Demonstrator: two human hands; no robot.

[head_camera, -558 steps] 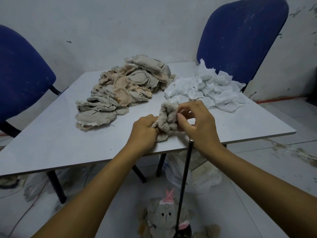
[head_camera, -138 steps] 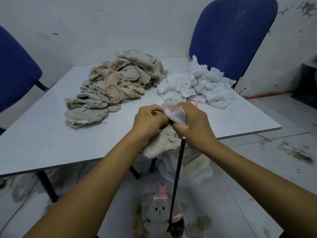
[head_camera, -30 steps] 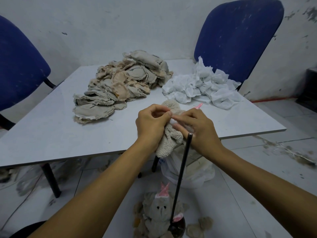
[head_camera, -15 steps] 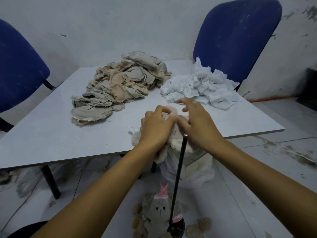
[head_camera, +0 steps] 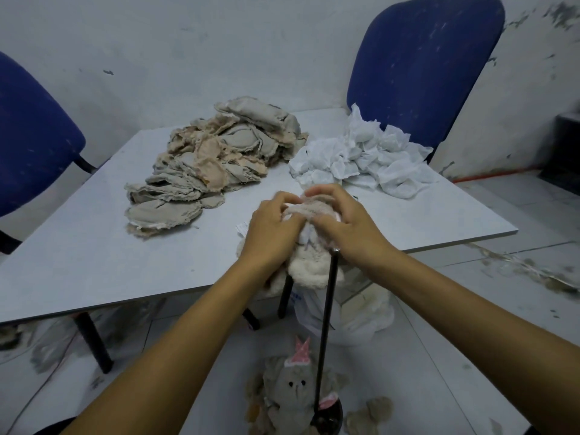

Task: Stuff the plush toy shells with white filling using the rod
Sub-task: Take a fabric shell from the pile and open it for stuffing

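Head view
Left hand (head_camera: 272, 231): fingers curled round the left side of the cream fuzzy plush toy shell (head_camera: 309, 262), gripping it.
Right hand (head_camera: 346, 226): fingers curled over the top and right side of the same shell, thumb pressed into the fabric.
Cream fuzzy plush toy shell: held between both hands at the near edge of the table, its lower part hanging below the edge; its top is motion-blurred.
Thin black upright rod (head_camera: 326, 328): stands on a round dark base (head_camera: 328, 419) on the floor; its upper tip meets the shell just under the right hand.
Heap of flat grey and beige fabric shells (head_camera: 216, 161): on the table, left of centre, well apart from the hands.
Pile of crumpled white filling (head_camera: 364, 158): on the table, right of the fabric heap, just beyond the hands.
Pale grey square table (head_camera: 78, 255): bears both piles.
Grey stuffed plush toy with pink spotted ears (head_camera: 290, 390): on the floor, touching the rod's base.
White plastic bag (head_camera: 354, 315): on the floor under the table's near edge.
Two blue padded chairs (head_camera: 420, 58): one behind the table at right, one at left.
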